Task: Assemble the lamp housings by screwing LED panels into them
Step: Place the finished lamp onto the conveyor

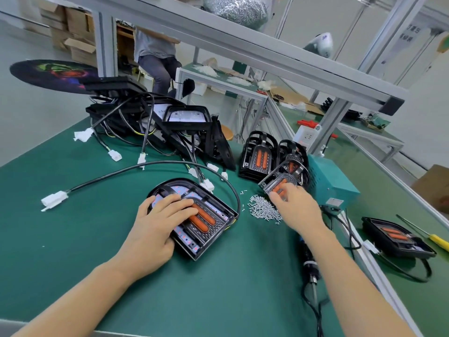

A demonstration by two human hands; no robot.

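A black lamp housing (213,229) lies on the green mat in front of me, with an LED panel with two orange strips (206,221) set inside it. My left hand (160,220) lies flat on the panel, fingers straight, pressing it down. My right hand (295,206) reaches past a heap of small silver screws (263,210) and touches a loose panel (277,184) leaning on a stack of panels (257,155); whether it grips the panel is hidden. An electric screwdriver (309,261) lies on the mat under my right forearm.
Finished housings with tangled black cables and white plugs (170,127) pile up at the back. A teal power box (330,181) stands right of the panels. Another housing (398,237) and a yellow-handled screwdriver (437,240) lie at far right. A person sits behind the bench.
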